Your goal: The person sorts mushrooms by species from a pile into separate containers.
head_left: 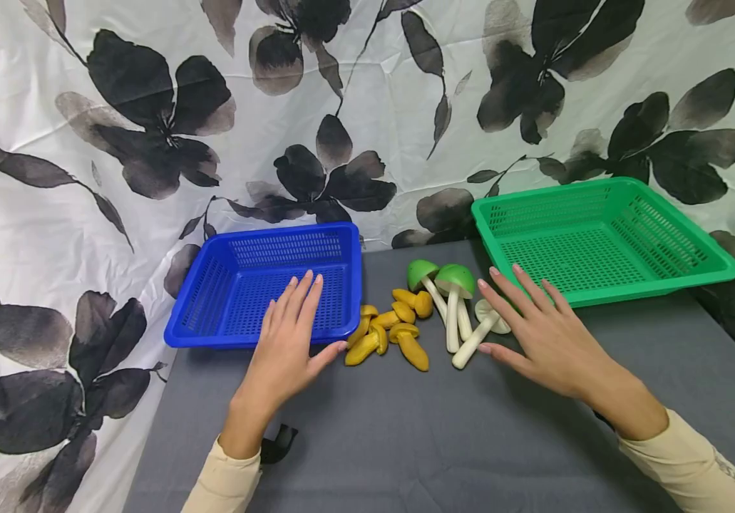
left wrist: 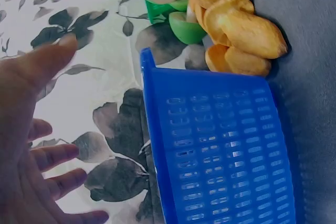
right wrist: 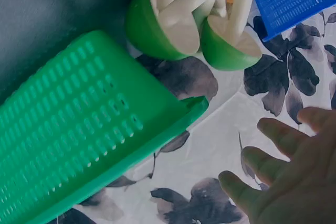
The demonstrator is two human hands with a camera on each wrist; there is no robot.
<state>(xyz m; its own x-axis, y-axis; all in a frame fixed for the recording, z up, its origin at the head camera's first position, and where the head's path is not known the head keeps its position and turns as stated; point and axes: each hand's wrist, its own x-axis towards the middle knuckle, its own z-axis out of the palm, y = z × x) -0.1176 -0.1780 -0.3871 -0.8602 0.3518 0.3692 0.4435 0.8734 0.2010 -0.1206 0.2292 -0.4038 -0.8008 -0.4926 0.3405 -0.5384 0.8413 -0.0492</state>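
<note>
Mustard-yellow, thick-stemmed mushrooms [head_left: 413, 350] and green-domed, white-stemmed mushrooms [head_left: 453, 320] side by side on smooth grey cloth [head_left: 405, 442]

From my distant post, the head camera gives me a forward and downward view. The yellow cluster lies left of the green-capped group, close by the near right corner of a blue, rectangular, slotted plastic basket [head_left: 213, 338]; I cannot tell whether any of it touches the basket. The green-capped mushrooms lie between that cluster and a larger-looking, green, rectangular, slotted plastic basket [head_left: 579, 253]. Two have their caps at the far end, while another slants towards the right and shows a pale underside.

I see the person's left hand [head_left: 286, 356] held palm down with straight fingers, overlapping the near edge of the blue basket. Its thumb stretches sideways towards the yellow mushrooms. My left wrist view shows it wide and bare, with a gap between it and the basket.

Their right hand [head_left: 553, 342] is also spread wide and holds nothing. Its fingertips overlap the green basket's near left corner in the head view, and its thumb is near the slanting mushroom. My right wrist view shows its fingers apart from the green basket.

Cream long sleeves [head_left: 688, 456] cover both forearms. Behind everything hangs white fabric printed with grey-black flowers [head_left: 142, 92].
</note>
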